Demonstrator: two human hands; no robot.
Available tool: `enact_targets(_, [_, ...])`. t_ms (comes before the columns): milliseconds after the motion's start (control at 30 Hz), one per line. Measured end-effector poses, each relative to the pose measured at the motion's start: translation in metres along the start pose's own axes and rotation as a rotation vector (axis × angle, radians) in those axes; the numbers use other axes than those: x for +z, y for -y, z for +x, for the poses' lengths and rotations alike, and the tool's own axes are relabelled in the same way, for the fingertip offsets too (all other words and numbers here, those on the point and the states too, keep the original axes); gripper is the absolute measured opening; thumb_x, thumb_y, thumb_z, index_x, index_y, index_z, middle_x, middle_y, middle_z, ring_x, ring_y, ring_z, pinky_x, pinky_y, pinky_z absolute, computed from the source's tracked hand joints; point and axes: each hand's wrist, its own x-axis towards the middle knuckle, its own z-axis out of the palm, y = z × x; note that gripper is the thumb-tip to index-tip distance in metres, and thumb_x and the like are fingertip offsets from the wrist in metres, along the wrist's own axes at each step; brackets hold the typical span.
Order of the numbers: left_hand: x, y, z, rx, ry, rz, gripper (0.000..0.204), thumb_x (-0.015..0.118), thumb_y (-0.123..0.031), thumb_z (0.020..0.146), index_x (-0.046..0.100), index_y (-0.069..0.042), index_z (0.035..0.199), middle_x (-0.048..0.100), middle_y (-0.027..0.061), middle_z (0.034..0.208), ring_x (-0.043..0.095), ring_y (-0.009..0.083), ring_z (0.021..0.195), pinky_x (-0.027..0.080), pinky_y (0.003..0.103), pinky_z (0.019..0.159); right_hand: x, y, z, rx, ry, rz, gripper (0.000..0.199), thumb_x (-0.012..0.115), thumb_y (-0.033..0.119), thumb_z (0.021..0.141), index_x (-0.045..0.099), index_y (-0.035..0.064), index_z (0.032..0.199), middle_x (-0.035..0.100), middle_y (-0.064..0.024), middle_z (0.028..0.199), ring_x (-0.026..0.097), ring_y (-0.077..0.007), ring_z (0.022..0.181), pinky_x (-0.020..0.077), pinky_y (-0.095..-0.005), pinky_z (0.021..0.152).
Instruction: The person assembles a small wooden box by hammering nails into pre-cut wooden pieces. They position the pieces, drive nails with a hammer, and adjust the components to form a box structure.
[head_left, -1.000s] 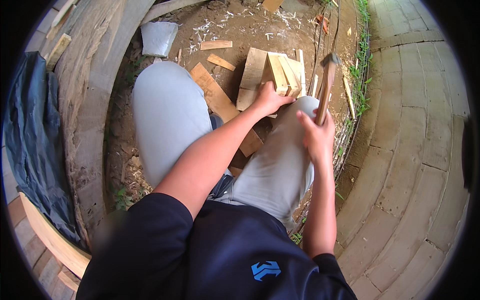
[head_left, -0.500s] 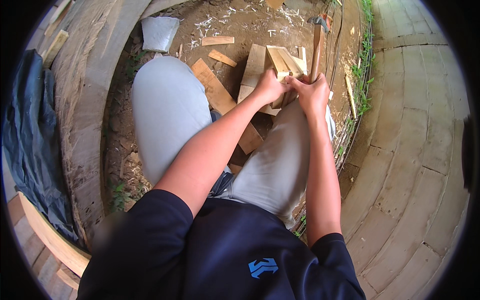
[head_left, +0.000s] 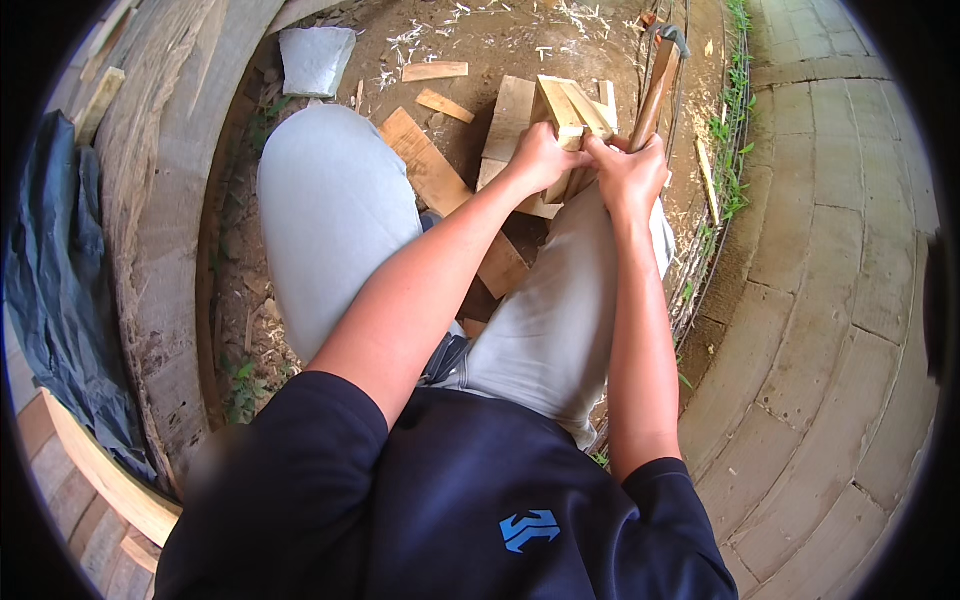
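Two bare hands work close together beyond the wearer's right knee (head_left: 570, 260), seen from above. The left hand (head_left: 545, 160) is curled around the near end of some pale wood pieces (head_left: 562, 105), which sit side by side with a narrow seam between them. The right hand (head_left: 632, 180) is closed around the wooden handle of a hammer (head_left: 657, 90) — its dark head pointing away, toward the far right. The right thumb and fingers also reach left to the near end of the wood, right beside the left fingers (exactly what those tips pinch, I cannot tell).

The wood pieces lie just left of the hammer, over a wider, flat block (head_left: 508, 115). Left of that, a brown plank (head_left: 430, 160) rests on bare soil (head_left: 470, 50), and two small wood strips (head_left: 435, 71) lie farther off, near scattered pale shavings. A grey stone (head_left: 317, 62) sits at the far left, beyond the left knee (head_left: 335, 190). The wearer has light grey trousers and a dark shirt (head_left: 470, 490). Along the left side run a rough, weathered beam (head_left: 165, 180) and a crumpled black plastic sheet (head_left: 60, 290); to the right, past green weeds (head_left: 737, 160), is brick paving (head_left: 830, 260).
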Motion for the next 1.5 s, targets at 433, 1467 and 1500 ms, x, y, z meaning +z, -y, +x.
enact_targets(433, [0.003,0.011,-0.002,0.007,-0.003,0.098,0.054,0.089,-0.039,0.077,0.072,-0.009,0.118,0.076,0.0128,0.108,0.073,0.0293,0.1,0.056,0.042,0.086,0.0,0.007,-0.006,-0.011,-0.037,-0.024,0.054,0.09,0.026,0.066,0.061,-0.0052,0.099,0.075,-0.0206,0.095,0.076,-0.0287,0.085,0.0601,-0.0387,0.079])
enact_targets(1467, [0.012,0.041,0.011,0.069,0.056,0.098,0.078,0.092,-0.044,0.072,0.061,-0.01,0.135,0.068,0.0169,0.129,0.065,0.0323,0.121,0.052,0.042,0.101,0.001,-0.005,-0.002,-0.015,-0.001,0.078,0.054,0.094,0.029,0.07,0.065,-0.0043,0.101,0.076,-0.0143,0.092,0.072,-0.0196,0.08,0.0584,-0.0338,0.073])
enact_targets(1500, [0.011,0.045,0.011,0.088,0.016,0.113,0.079,0.093,-0.044,0.071,0.061,-0.01,0.136,0.067,0.0174,0.13,0.064,0.0321,0.123,0.052,0.042,0.102,0.003,-0.004,-0.001,-0.021,0.014,0.077,0.053,0.094,0.028,0.07,0.065,-0.0043,0.101,0.076,-0.0142,0.092,0.072,-0.0196,0.08,0.0583,-0.0338,0.073])
